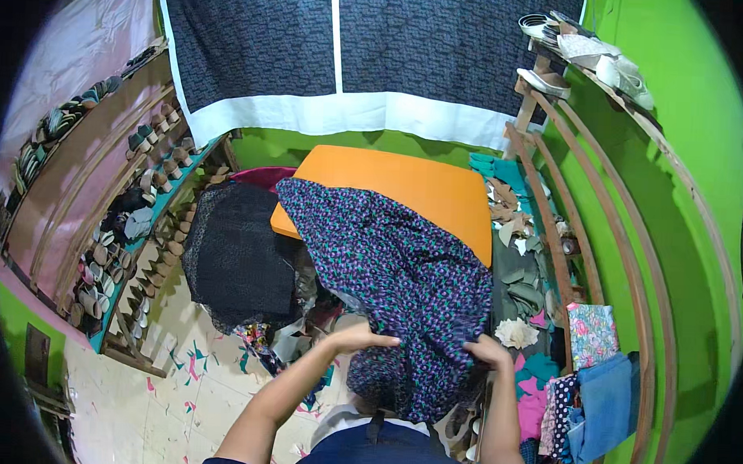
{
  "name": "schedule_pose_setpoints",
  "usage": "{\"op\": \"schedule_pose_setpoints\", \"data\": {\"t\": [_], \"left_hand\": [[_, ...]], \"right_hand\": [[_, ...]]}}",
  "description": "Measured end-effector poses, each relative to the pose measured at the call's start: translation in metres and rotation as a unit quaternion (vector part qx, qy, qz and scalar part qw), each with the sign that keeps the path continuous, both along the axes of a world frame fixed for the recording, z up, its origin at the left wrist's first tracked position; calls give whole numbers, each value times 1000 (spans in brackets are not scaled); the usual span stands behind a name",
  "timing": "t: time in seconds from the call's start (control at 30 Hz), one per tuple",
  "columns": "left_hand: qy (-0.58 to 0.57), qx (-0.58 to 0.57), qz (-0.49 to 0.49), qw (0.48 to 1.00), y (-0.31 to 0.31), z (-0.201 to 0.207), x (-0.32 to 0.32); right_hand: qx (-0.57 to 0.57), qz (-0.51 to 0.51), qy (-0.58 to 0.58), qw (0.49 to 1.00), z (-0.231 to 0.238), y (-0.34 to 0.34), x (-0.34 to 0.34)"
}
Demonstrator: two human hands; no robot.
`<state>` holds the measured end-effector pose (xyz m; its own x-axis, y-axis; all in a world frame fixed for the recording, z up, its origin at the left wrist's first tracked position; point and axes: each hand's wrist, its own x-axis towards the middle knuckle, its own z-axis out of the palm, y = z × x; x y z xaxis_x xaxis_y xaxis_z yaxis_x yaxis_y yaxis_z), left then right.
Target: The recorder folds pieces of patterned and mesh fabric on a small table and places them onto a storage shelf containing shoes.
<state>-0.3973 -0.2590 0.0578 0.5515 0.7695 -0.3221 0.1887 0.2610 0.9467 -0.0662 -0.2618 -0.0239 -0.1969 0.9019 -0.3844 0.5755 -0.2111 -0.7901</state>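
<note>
A large dark cloth with a small purple, white and green print spreads over the near side of an orange tabletop and hangs down toward me. My left hand is closed on the cloth near its left edge, thumb laid across the top. On the right edge, my right hand pinches the same cloth, fingers partly hidden by its folds. Between my hands the cloth sags in loose folds to my waist. Its far left corner lies on the table.
Black lacy fabric is heaped left of the table. Shoe racks stand at far left. Wooden rails run along the green right wall, with folded fabrics hung there. Scraps litter the tiled floor. Leather pieces lie right of the table.
</note>
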Motion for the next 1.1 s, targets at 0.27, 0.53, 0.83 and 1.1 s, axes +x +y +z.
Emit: {"op": "schedule_pose_setpoints", "data": {"t": [0.27,0.53,0.83,1.1], "left_hand": [[-23,14,175,984,-22,-43,75],[-160,-63,266,949,-21,-36,20],[97,176,82,976,-18,-37,28],[125,44,195,972,-21,-16,-48]], "right_hand": [[60,136,132,980,58,-26,-75],[-102,-51,417,902,93,-25,-35],[-2,119,263,957,67,-7,-92],[29,-61,320,945,104,18,-43]]}}
